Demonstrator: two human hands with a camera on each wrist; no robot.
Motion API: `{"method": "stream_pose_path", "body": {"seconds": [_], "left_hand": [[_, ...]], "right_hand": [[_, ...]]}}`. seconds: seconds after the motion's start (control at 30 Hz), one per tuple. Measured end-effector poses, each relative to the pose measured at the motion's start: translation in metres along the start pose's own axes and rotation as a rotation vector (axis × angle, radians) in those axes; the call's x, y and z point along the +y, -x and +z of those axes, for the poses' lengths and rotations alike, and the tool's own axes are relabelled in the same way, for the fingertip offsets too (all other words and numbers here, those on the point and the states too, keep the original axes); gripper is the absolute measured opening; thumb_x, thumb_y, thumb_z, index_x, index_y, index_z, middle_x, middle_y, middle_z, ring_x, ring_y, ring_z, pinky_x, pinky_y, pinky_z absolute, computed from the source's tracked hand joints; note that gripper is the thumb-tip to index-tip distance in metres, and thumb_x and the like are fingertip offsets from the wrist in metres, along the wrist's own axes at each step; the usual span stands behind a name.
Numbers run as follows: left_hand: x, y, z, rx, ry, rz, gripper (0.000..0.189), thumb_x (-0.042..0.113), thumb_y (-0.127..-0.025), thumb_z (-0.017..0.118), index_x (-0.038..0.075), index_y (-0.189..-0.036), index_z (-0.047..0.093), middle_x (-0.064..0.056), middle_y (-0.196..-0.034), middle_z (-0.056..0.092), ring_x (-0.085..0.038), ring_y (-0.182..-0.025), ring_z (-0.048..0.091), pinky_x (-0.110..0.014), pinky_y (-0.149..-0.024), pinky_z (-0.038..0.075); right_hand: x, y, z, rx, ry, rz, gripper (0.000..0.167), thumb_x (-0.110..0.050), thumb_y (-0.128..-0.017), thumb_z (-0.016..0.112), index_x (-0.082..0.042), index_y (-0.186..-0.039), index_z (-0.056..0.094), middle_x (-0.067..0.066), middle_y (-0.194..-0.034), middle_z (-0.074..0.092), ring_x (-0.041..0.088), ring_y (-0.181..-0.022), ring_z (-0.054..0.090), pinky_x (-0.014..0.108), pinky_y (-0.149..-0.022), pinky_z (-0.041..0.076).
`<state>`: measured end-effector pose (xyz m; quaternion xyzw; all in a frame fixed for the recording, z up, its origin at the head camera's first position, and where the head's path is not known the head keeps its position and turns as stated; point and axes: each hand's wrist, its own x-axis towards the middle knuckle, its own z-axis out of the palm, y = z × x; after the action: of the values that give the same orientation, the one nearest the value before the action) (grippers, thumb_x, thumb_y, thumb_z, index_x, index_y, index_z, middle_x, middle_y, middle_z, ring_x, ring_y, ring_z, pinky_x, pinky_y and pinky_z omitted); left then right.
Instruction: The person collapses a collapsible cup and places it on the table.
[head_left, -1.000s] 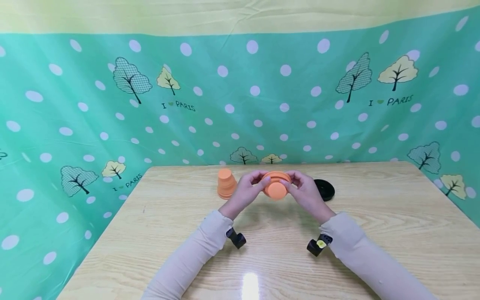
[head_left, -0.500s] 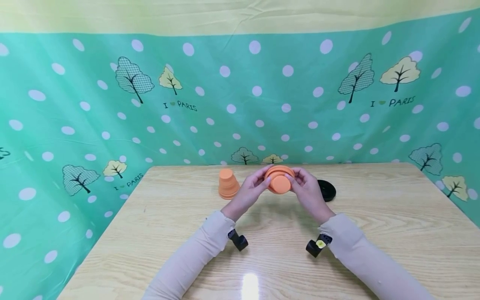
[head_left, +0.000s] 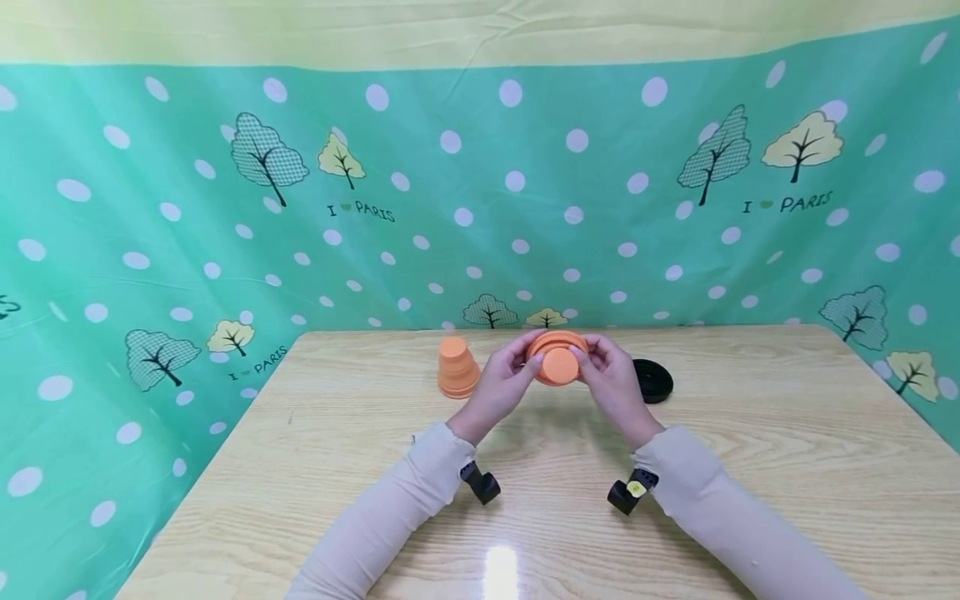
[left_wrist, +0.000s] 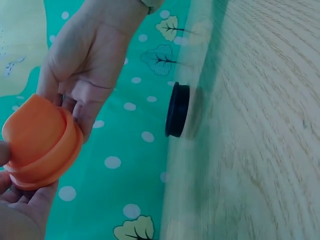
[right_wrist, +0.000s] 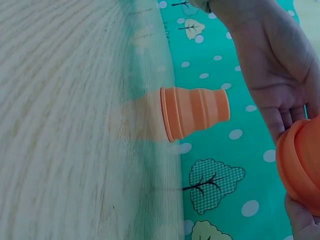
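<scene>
An orange collapsible cup point(head_left: 558, 358) is held up over the table between both hands, its round base facing the head camera. It looks partly folded, with its rings bunched unevenly in the left wrist view. My left hand point(head_left: 500, 373) grips its left side, the thumb on the front by the base and the fingers behind the rim. Opposite, my right hand point(head_left: 609, 375) grips the right side the same way, its thumb pressing beside the base. Another orange collapsible cup point(right_wrist: 195, 114), extended, stands upside down on the table beyond my left hand. Behind my right hand lies a black round lid point(left_wrist: 178, 110).
The pale wooden table point(head_left: 555, 533) reaches back to a green dotted curtain point(head_left: 517, 208) hanging behind it. A small black camera sits on each wrist, the left camera point(head_left: 481, 483) and the right camera point(head_left: 632, 492), below the sleeves.
Both hands have raised the held cup slightly and tilted it, mostly in the first half second. Since then they are nearly still. The standing cup and the black lid stay in place.
</scene>
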<state>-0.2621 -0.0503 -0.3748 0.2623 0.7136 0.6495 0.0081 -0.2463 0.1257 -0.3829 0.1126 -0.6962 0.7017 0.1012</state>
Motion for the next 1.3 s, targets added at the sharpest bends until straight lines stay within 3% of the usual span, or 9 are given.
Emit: {"method": "stream_pose_path", "body": {"seconds": [0.2,0.3,0.5,0.7,0.9,1.13,1.3], "left_hand": [[0.026,0.007,0.002,0.029,-0.070,0.012,0.038,0.003,-0.097,0.050,-0.007,-0.134,0.046,-0.024,-0.127,0.056,-0.032,-0.114,0.056,-0.030,-0.091,0.050],[0.027,0.007,0.002,0.052,-0.116,0.046,0.037,0.001,-0.096,0.051,-0.009,-0.132,0.048,-0.025,-0.124,0.057,-0.033,-0.112,0.057,-0.030,-0.089,0.051],[0.007,-0.001,-0.004,0.047,-0.136,0.069,0.037,0.001,-0.096,0.050,-0.008,-0.132,0.049,-0.024,-0.127,0.056,-0.031,-0.113,0.058,-0.029,-0.089,0.051],[-0.002,-0.003,-0.009,-0.068,-0.288,0.135,0.038,0.007,-0.096,0.052,-0.001,-0.133,0.051,-0.017,-0.125,0.059,-0.020,-0.094,0.062,-0.021,-0.076,0.052],[-0.001,-0.001,-0.007,-0.180,-0.412,0.170,0.037,0.006,-0.096,0.052,-0.004,-0.132,0.051,-0.016,-0.129,0.057,-0.023,-0.116,0.056,-0.024,-0.090,0.049],[-0.001,-0.001,-0.006,-0.187,-0.432,0.163,0.037,0.004,-0.095,0.054,-0.004,-0.131,0.052,-0.016,-0.131,0.055,-0.024,-0.121,0.053,-0.027,-0.094,0.047],[-0.003,0.000,-0.006,-0.188,-0.389,0.148,0.039,0.006,-0.094,0.056,-0.001,-0.132,0.052,-0.015,-0.131,0.055,-0.022,-0.117,0.056,-0.024,-0.088,0.050]], "right_hand": [[0.000,0.001,0.001,-0.037,-0.033,0.024,0.032,-0.014,-0.098,0.052,0.010,-0.118,0.049,0.006,-0.099,0.056,0.005,-0.087,0.060,0.020,-0.077,0.054],[0.002,0.002,0.000,-0.063,-0.061,0.042,0.036,-0.018,-0.099,0.051,0.010,-0.120,0.048,0.007,-0.105,0.056,0.005,-0.092,0.060,0.021,-0.080,0.053],[0.002,0.003,-0.006,-0.131,-0.056,0.080,0.040,-0.025,-0.097,0.054,0.007,-0.121,0.049,0.005,-0.106,0.060,0.007,-0.095,0.062,0.023,-0.083,0.052],[-0.002,0.003,-0.012,-0.208,0.118,0.071,0.040,-0.029,-0.091,0.064,0.000,-0.117,0.057,0.010,-0.107,0.063,0.012,-0.093,0.062,0.023,-0.080,0.052],[-0.002,0.002,-0.015,-0.295,0.208,0.052,0.036,-0.026,-0.088,0.068,-0.002,-0.112,0.062,0.014,-0.109,0.064,0.017,-0.093,0.064,0.027,-0.076,0.054],[-0.003,0.002,-0.016,-0.336,0.282,0.070,0.035,-0.024,-0.087,0.070,-0.001,-0.113,0.063,0.012,-0.105,0.067,0.016,-0.086,0.065,0.032,-0.074,0.055],[-0.002,0.002,-0.017,-0.344,0.314,0.065,0.031,-0.022,-0.087,0.069,-0.002,-0.111,0.064,0.012,-0.104,0.067,0.019,-0.091,0.064,0.030,-0.074,0.054]]}}
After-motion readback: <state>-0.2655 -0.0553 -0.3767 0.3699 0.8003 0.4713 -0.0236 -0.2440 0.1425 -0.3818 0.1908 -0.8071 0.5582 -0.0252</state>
